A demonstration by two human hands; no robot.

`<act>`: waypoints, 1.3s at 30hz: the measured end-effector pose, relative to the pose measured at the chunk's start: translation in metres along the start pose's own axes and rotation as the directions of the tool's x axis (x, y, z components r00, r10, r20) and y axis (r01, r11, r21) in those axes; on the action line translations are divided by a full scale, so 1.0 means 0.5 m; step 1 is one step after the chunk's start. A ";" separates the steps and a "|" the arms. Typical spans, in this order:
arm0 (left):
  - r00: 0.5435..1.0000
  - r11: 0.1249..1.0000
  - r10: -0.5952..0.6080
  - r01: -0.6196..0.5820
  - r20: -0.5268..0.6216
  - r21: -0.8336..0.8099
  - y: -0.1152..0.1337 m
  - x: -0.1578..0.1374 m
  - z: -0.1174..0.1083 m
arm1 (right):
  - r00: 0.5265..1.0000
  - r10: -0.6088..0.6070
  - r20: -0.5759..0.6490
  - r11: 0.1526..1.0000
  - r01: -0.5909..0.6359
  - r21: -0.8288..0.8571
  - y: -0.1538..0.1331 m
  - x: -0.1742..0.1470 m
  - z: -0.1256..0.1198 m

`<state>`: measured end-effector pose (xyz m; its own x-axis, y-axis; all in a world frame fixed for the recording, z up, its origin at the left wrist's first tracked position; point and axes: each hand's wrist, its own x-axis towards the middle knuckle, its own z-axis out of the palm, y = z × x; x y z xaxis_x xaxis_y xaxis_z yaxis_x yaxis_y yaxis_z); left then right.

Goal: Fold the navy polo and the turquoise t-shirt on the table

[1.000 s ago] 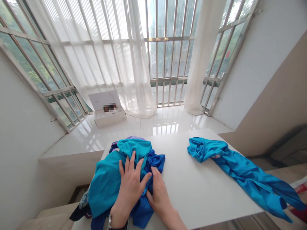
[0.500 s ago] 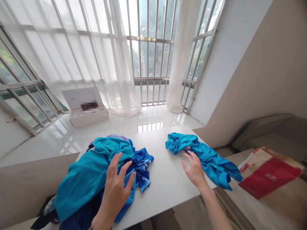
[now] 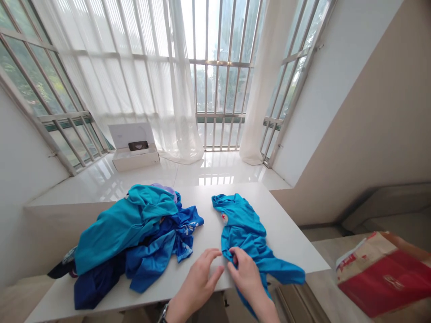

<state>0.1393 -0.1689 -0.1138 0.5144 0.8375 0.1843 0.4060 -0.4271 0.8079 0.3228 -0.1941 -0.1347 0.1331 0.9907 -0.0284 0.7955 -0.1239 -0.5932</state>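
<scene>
A bright blue shirt (image 3: 247, 224) with a small round red-and-white emblem lies crumpled on the right part of the white table, one end hanging past the front edge. My right hand (image 3: 246, 271) has its fingers curled on the shirt's left edge, gripping the cloth. Just left of it, my left hand (image 3: 202, 276) is held over the table near the same edge, thumb and fingers apart, with nothing in it. Left of both hands is a heap of clothes: a teal garment (image 3: 114, 233) on top, blue garments (image 3: 151, 260) and a dark navy piece (image 3: 97, 285) below.
An open white box (image 3: 136, 161) with a dark device (image 3: 138, 146) in it stands on the glossy window ledge (image 3: 188, 172). Sheer curtains hang before barred windows. A red-and-tan paper bag (image 3: 387, 273) is at lower right. The white table (image 3: 289, 242) meets the ledge.
The blue shirt has shifted left and turned, its near end now towards me. My right hand has moved left and closed on it. My left hand has moved right, away from the heap.
</scene>
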 end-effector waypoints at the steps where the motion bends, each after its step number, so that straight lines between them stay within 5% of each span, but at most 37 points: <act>1: 0.998 1.000 -0.016 0.015 -0.057 -0.020 -0.001 0.009 0.002 | 0.991 -0.102 0.084 0.985 0.089 0.146 -0.021 -0.014 0.001; 3: 0.988 1.000 -0.025 0.026 -0.152 0.001 -0.008 0.026 0.002 | 0.930 -0.298 0.215 0.893 0.192 0.408 -0.043 -0.025 -0.015; 5: 0.988 0.996 -0.001 0.014 -0.154 0.083 -0.013 0.036 -0.002 | 0.932 -0.308 0.190 0.843 0.174 0.509 -0.033 -0.004 -0.048; 7: 0.997 0.984 0.017 -0.005 -0.069 0.176 -0.013 0.034 -0.005 | 0.995 -0.097 -0.006 0.859 0.087 0.505 0.005 0.049 -0.083; 8: 0.999 0.976 0.016 -0.010 -0.027 0.217 -0.011 0.030 -0.003 | 0.991 0.072 -0.114 0.855 -0.002 0.519 0.029 0.083 -0.097; 12: 1.000 0.964 0.011 -0.011 0.001 0.264 -0.005 0.008 0.012 | 0.959 0.258 -0.115 0.807 -0.149 0.571 0.101 0.206 -0.111; 17: 0.991 0.996 -0.029 0.039 -0.129 0.075 -0.006 -0.002 0.012 | 0.994 0.107 0.015 0.687 -0.085 0.722 0.044 0.216 -0.066; 20: 0.952 0.984 -0.148 0.113 -0.269 -0.140 0.000 -0.004 0.000 | 1.000 0.001 0.017 0.621 -0.014 0.784 -0.036 0.150 -0.025; 24: 0.932 0.867 -0.289 0.157 -0.219 -0.474 0.005 -0.001 -0.007 | 0.969 -0.247 0.014 0.488 0.112 0.866 -0.109 0.052 0.020; 29: 0.802 0.749 -0.543 0.330 -0.247 -0.575 -0.003 0.003 0.001 | 0.901 -0.411 0.138 0.403 0.044 0.914 -0.084 -0.001 0.019; 32: 0.766 0.692 -0.610 0.390 -0.204 -0.607 -0.007 0.000 -0.003 | 0.931 -0.361 0.051 0.478 0.138 0.867 -0.037 0.005 -0.005; 36: 0.848 0.677 -0.526 0.374 -0.061 -0.633 0.015 -0.014 -0.039 | 0.937 -0.318 -0.146 0.818 0.349 0.457 0.004 0.037 -0.054; 39: 0.903 0.738 -0.428 0.379 0.047 -0.559 0.058 -0.028 -0.083 | 0.904 -0.426 -0.040 0.894 0.427 0.133 0.005 0.057 -0.089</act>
<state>0.1126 -0.1786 -0.0699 0.3259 0.9228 -0.2058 0.0722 0.1927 0.9786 0.3549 -0.1688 -0.1010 -0.1944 0.9460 0.2592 0.6894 0.3198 -0.6500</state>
